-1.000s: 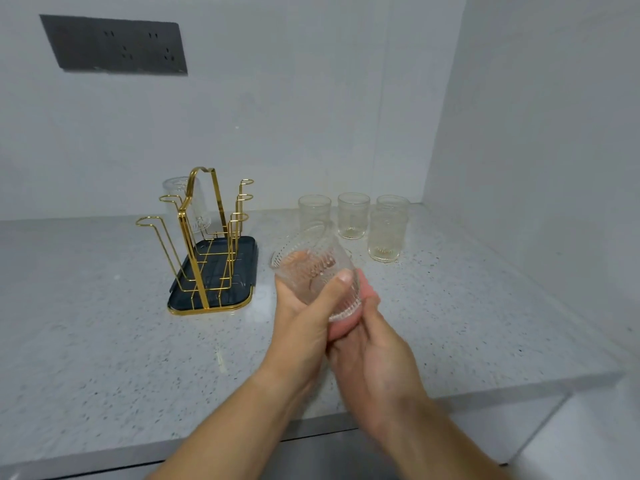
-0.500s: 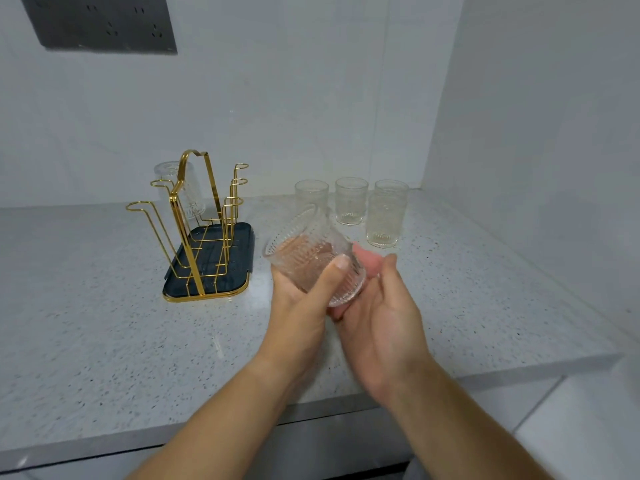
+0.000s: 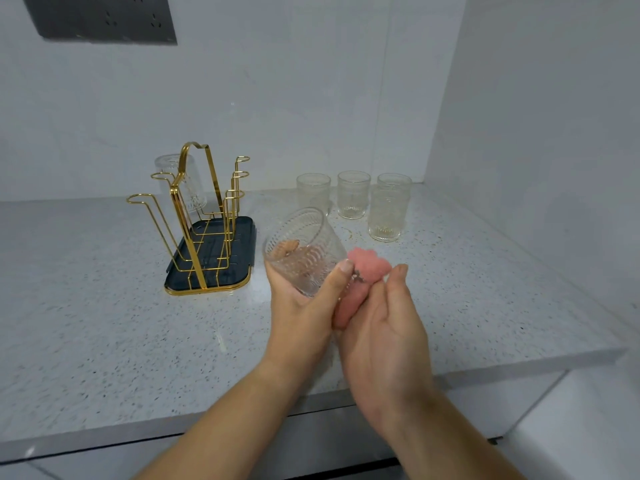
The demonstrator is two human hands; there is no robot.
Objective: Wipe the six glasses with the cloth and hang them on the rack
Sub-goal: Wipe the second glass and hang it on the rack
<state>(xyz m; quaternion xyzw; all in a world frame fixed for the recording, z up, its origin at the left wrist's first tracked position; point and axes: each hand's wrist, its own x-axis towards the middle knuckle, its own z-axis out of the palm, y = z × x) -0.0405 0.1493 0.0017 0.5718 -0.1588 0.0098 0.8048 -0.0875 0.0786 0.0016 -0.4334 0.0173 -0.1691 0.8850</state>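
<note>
- A person's left hand (image 3: 299, 306) grips a ribbed glass (image 3: 304, 252) above the counter (image 3: 104, 341), roughly midway between its front edge and back wall; the thumb is curled across the near side and the fingers wrap the far side, showing through the wall; the glass is tilted, its mouth turned up and to the left, toward the rack.
- The right hand (image 3: 384, 337) clasps a pink cloth (image 3: 369, 268), bunched against the base end of the glass; the thumb stands up just beside the cloth, which pokes out above the fingers; both hands meet at the glass.
- The gold wire rack (image 3: 187, 237) stands on a dark tray (image 3: 242, 252) with a gold rim, left of the hands and nearer the back wall than the front edge; the tray lies flat on the counter.
- One hung glass (image 3: 194, 192) sits mouth-down on a peg at the far side of the rack, partly behind the tall handle.
- Four glasses (image 3: 353, 194) stand upright near the counter's back right corner; three form a row along the back wall and the fourth stands just in front of the rightmost one, overlapping it in view; whether those two touch cannot be told.
- A dark socket panel (image 3: 100, 15) is fixed to the wall at the upper left.
</note>
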